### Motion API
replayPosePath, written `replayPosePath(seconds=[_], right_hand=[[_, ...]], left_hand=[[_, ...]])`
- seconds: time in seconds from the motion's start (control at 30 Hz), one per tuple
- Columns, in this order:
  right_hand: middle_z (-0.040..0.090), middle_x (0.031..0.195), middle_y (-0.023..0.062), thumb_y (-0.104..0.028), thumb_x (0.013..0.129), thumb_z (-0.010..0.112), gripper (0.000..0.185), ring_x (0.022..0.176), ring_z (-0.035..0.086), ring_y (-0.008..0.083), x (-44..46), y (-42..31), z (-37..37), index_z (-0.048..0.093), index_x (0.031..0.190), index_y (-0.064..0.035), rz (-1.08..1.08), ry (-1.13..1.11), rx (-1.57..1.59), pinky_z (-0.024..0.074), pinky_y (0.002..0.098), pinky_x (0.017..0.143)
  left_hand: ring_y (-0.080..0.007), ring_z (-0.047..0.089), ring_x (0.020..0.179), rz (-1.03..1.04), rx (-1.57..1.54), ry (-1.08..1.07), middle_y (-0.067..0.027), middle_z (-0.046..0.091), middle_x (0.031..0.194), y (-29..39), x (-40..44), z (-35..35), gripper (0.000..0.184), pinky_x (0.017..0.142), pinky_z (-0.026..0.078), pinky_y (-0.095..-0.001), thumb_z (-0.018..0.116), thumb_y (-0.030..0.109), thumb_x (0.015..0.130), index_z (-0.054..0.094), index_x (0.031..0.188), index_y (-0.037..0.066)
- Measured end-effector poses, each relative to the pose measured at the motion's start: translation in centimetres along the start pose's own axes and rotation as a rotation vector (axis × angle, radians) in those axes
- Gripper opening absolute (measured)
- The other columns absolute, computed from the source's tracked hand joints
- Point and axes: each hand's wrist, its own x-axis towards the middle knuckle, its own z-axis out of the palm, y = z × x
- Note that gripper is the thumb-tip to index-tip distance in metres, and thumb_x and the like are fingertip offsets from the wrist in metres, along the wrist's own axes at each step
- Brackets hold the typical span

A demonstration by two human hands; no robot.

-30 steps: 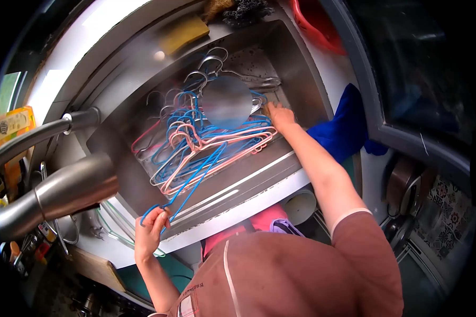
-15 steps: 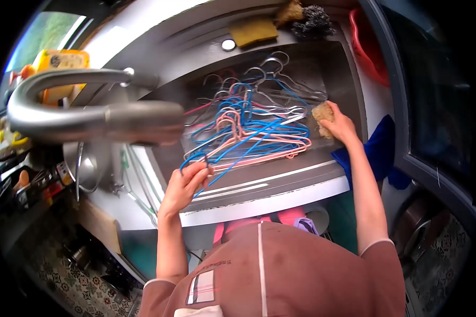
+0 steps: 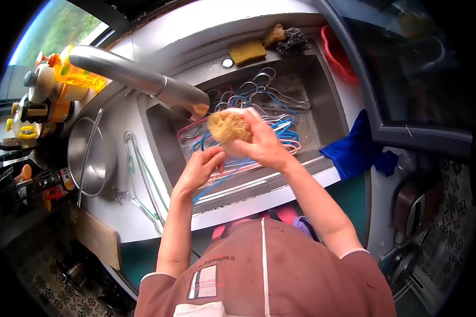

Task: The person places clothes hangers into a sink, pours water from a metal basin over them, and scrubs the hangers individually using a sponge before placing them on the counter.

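Note:
My left hand (image 3: 200, 169) is closed on a blue clothes hanger (image 3: 214, 187) at the near left side of the sink (image 3: 328, 105). Much of that hanger is hidden behind my hands. In my right hand (image 3: 267, 145) is a tan, fibrous loofah scrubber (image 3: 227, 127), held just above my left fingers. Whether the scrubber touches the hanger, I cannot tell. Beneath and beyond both hands lies a tangled pile of blue, pink and silver hangers (image 3: 286, 132) in the sink, partly covered by my right hand.
A steel faucet (image 3: 182, 96) reaches over the sink's left side. Behind the basin sit a yellow sponge (image 3: 247, 52) and steel wool (image 3: 294, 42). A red basin (image 3: 339, 59) and blue cloth (image 3: 349, 150) are on the right. A metal bowl (image 3: 108, 158) and hangers (image 3: 152, 182) occupy the left counter.
My right hand has brought the scrubber from the sink's right side over to my left hand. My left hand still grips the blue hanger. The camera view has shifted.

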Motion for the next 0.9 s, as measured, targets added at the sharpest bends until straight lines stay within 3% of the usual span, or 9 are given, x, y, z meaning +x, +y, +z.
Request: replayPosePath(seconds=[0.13, 0.27, 0.37, 0.47, 0.5, 0.57, 0.67, 0.8, 0.9], right_hand=[[0.055, 0.109, 0.0145, -0.011, 0.078, 0.064, 0.049, 0.101, 0.057, 0.0273, -0.5, 0.3, 2.4, 0.041, 0.121, -0.0099, -0.006, 0.000, 0.013, 0.0451, 0.0345, 0.083], [0.058, 0.106, 0.0084, 0.003, 0.076, 0.059, 0.051, 0.098, 0.057, 0.0164, -2.2, 0.3, 0.8, 0.042, 0.122, -0.0090, -0.002, -0.098, -0.003, 0.0445, 0.0279, 0.085], [0.059, 0.106, 0.0071, 0.006, 0.075, 0.059, 0.049, 0.099, 0.057, 0.0154, -3.0, 0.0, -0.6, 0.044, 0.119, -0.0079, 0.086, -0.170, -0.074, 0.0457, 0.0285, 0.085], [0.059, 0.105, 0.0070, 0.005, 0.075, 0.060, 0.048, 0.098, 0.057, 0.0156, -2.9, 0.7, -2.0, 0.044, 0.119, -0.0075, 0.059, -0.158, -0.171, 0.0465, 0.0295, 0.085], [0.061, 0.102, 0.0104, -0.005, 0.077, 0.065, 0.044, 0.092, 0.061, 0.0226, -2.9, 0.7, -2.5, 0.046, 0.116, -0.0087, 0.169, -0.100, -0.047, 0.0478, 0.0296, 0.081], [0.060, 0.104, 0.0085, -0.005, 0.074, 0.066, 0.046, 0.095, 0.060, 0.0222, -2.9, -0.6, -3.0, 0.048, 0.115, -0.0095, 0.246, -0.096, 0.143, 0.0471, 0.0302, 0.084], [0.059, 0.108, 0.0069, -0.005, 0.070, 0.067, 0.048, 0.101, 0.057, 0.0230, -1.5, -2.7, -1.8, 0.050, 0.114, -0.0107, -0.214, -0.170, -0.266, 0.0460, 0.0315, 0.088], [0.056, 0.087, 0.0079, -0.009, 0.064, 0.068, 0.037, 0.079, 0.057, 0.0285, -1.1, -2.9, 1.3, 0.053, 0.098, -0.0094, -0.251, -0.163, -0.584, 0.0480, 0.0383, 0.067], [0.056, 0.082, 0.0062, -0.009, 0.066, 0.065, 0.033, 0.075, 0.058, 0.0269, -1.2, -2.4, 1.7, 0.053, 0.096, -0.0104, -0.311, -0.222, -0.765, 0.0489, 0.0359, 0.062]], left_hand=[[-0.0054, 0.045, 0.055, 0.030, 0.046, -0.073, 0.0017, 0.053, 0.060, 0.4, -1.4, -0.3, 0.021, 0.051, 0.037, -0.0234, 0.050, 0.019, 0.089, 0.060, 0.082, 0.002], [-0.0036, 0.042, 0.056, 0.179, -0.104, -0.105, 0.0035, 0.051, 0.061, -0.3, -2.3, 0.4, 0.021, 0.050, 0.032, -0.0182, 0.050, 0.019, 0.091, 0.059, 0.083, 0.003], [-0.0036, 0.043, 0.058, 0.223, 0.088, -0.171, 0.0030, 0.051, 0.061, 0.3, -2.3, -0.4, 0.022, 0.053, 0.033, -0.0188, 0.049, 0.021, 0.092, 0.058, 0.083, 0.002], [-0.0060, 0.045, 0.060, 0.133, -0.043, -0.145, 0.0019, 0.051, 0.060, 0.1, -2.5, -1.2, 0.023, 0.056, 0.037, -0.0225, 0.049, 0.019, 0.090, 0.057, 0.077, 0.002], [-0.0061, 0.043, 0.058, 0.123, -0.044, -0.120, 0.0019, 0.050, 0.060, 0.7, -2.7, -1.7, 0.022, 0.054, 0.036, -0.0231, 0.049, 0.018, 0.090, 0.058, 0.077, 0.002], [-0.0061, 0.043, 0.057, 0.144, -0.034, -0.155, 0.0015, 0.050, 0.059, 1.2, -2.8, -2.7, 0.022, 0.052, 0.035, -0.0239, 0.049, 0.017, 0.090, 0.058, 0.077, 0.002], [-0.0072, 0.043, 0.056, 0.236, 0.072, -0.135, -0.0001, 0.049, 0.058, 1.6, -2.5, -3.2, 0.020, 0.051, 0.036, -0.0252, 0.050, 0.016, 0.089, 0.059, 0.079, 0.001], [-0.0116, 0.046, 0.054, 0.343, 0.195, -0.051, -0.0046, 0.051, 0.057, 2.5, -3.0, -2.9, 0.017, 0.052, 0.038, -0.0282, 0.053, 0.016, 0.088, 0.059, 0.082, 0.001], [-0.0147, 0.049, 0.053, 0.367, 0.235, -0.020, -0.0070, 0.052, 0.057, 2.3, -3.7, -3.1, 0.016, 0.052, 0.040, -0.0298, 0.053, 0.015, 0.087, 0.059, 0.084, 0.001]])
